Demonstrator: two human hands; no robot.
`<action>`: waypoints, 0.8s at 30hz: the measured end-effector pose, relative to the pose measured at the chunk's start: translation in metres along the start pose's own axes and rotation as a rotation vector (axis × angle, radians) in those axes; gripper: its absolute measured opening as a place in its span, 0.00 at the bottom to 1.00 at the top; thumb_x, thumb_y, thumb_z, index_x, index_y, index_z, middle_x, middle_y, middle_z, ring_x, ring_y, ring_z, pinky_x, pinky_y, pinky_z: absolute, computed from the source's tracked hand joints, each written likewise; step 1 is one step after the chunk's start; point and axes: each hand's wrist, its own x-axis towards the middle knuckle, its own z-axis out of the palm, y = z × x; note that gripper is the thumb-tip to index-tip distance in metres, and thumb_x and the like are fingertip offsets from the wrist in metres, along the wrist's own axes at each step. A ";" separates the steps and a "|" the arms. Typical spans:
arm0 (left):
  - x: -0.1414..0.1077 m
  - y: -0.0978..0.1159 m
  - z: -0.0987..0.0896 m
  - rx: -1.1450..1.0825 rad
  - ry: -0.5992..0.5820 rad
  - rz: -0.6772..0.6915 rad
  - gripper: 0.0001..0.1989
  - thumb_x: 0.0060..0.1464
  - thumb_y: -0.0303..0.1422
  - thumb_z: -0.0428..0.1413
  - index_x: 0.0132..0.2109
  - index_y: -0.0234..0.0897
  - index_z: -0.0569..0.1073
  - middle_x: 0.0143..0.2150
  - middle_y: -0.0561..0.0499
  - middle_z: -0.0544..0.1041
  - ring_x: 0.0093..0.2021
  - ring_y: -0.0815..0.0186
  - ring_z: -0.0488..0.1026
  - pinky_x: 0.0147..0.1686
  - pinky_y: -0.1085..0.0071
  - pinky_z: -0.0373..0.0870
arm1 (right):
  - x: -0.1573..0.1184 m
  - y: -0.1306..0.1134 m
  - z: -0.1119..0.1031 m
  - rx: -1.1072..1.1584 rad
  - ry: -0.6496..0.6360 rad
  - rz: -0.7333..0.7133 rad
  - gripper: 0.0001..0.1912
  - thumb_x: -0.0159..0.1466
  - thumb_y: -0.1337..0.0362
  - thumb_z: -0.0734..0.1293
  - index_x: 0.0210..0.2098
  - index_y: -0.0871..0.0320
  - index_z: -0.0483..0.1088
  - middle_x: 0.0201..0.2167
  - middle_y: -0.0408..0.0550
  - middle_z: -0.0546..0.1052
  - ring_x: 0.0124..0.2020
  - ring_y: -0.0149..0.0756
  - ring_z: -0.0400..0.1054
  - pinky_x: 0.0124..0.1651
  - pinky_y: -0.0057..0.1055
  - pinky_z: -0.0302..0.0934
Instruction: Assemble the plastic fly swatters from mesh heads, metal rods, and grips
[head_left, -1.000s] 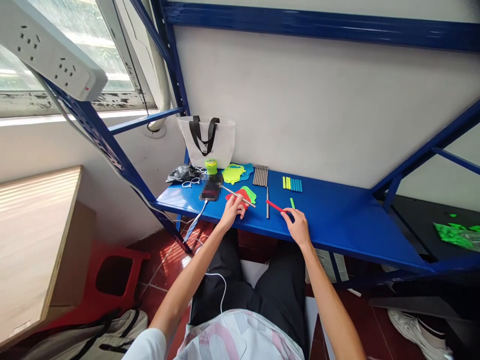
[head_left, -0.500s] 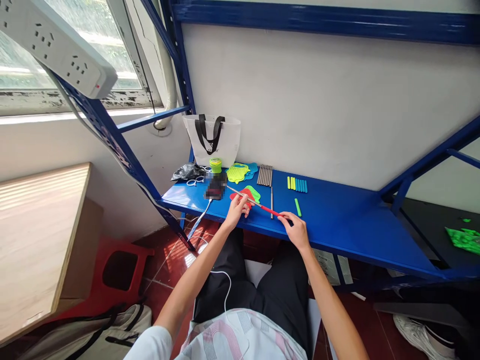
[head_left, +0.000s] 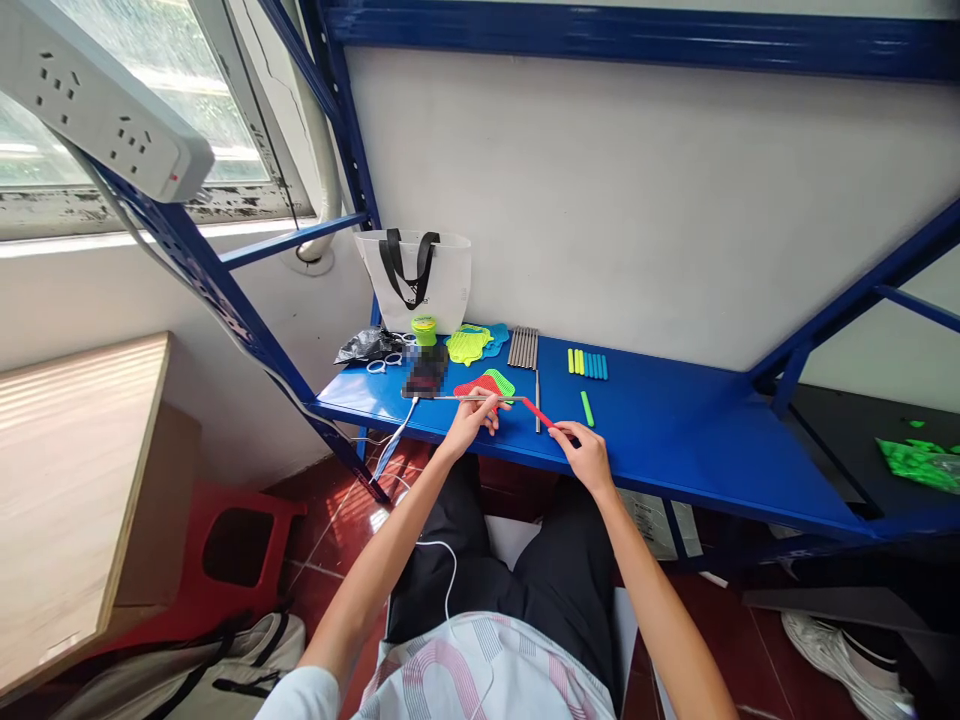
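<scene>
A metal rod (head_left: 461, 398) is pinched by the closed fingers of the left hand (head_left: 469, 425), its end meeting a red tube (head_left: 538, 412), which is held in the curled fingers of the right hand (head_left: 589, 460). A red mesh pad (head_left: 476, 386) lies just beyond the rod, and a green stick (head_left: 586, 408) just beside the right hand, on the blue shelf (head_left: 675, 450).

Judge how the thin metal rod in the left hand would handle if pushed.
The metal rod looks stiff, running straight from the left hand into the red tube. Slim and round, it would probably roll on the blue shelf.
</scene>
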 end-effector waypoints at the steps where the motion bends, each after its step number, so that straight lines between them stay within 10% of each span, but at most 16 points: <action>1: -0.001 0.001 0.000 -0.005 -0.009 0.000 0.27 0.63 0.56 0.66 0.44 0.39 0.68 0.44 0.43 0.87 0.26 0.69 0.77 0.23 0.72 0.76 | 0.000 0.000 0.000 -0.008 0.009 -0.004 0.20 0.76 0.42 0.68 0.44 0.50 0.83 0.42 0.50 0.88 0.42 0.50 0.84 0.47 0.42 0.78; 24: 0.001 -0.002 -0.007 0.013 -0.099 -0.030 0.27 0.60 0.55 0.69 0.45 0.34 0.77 0.43 0.39 0.87 0.30 0.65 0.78 0.26 0.70 0.76 | 0.002 0.005 -0.007 0.112 0.093 0.094 0.19 0.71 0.42 0.73 0.47 0.50 0.85 0.36 0.49 0.87 0.32 0.46 0.82 0.39 0.40 0.76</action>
